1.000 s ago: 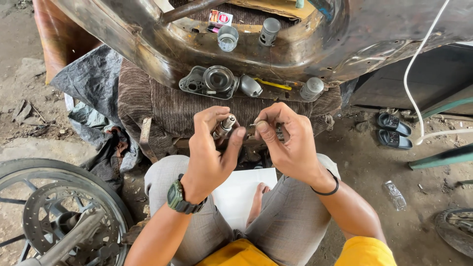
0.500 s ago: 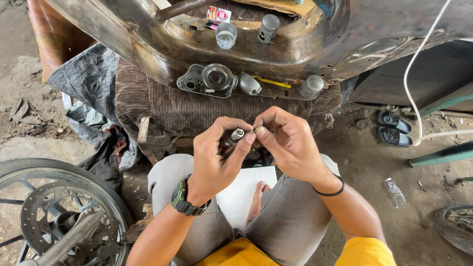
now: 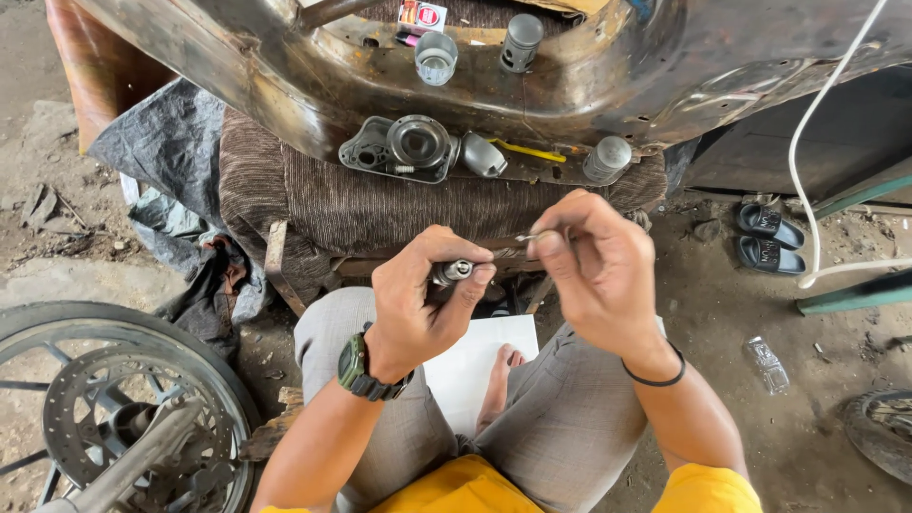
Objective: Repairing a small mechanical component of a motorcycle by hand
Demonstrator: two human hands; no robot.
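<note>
My left hand [image 3: 423, 304], with a watch on the wrist, grips a small cylindrical metal part [image 3: 452, 272] between thumb and fingers. My right hand [image 3: 594, 271], with a black band on the wrist, pinches a thin metal pin or needle [image 3: 525, 237] just above and to the right of that part. Both hands hover over my lap, in front of a striped brown cushion [image 3: 380, 204].
Behind the cushion, a worn metal ledge [image 3: 247, 85] carries a grey housing [image 3: 399, 147], several small cylinders, a glass [image 3: 435, 57] and a yellow tool [image 3: 527, 151]. A motorcycle wheel [image 3: 104, 408] lies at left. Black sandals [image 3: 769, 237] and a white cable [image 3: 807, 161] are at right. White paper [image 3: 470, 366] lies underfoot.
My hands have drawn slightly apart: the right hand rose and moved right with the thin pin, while the left turned the metal part towards it.
</note>
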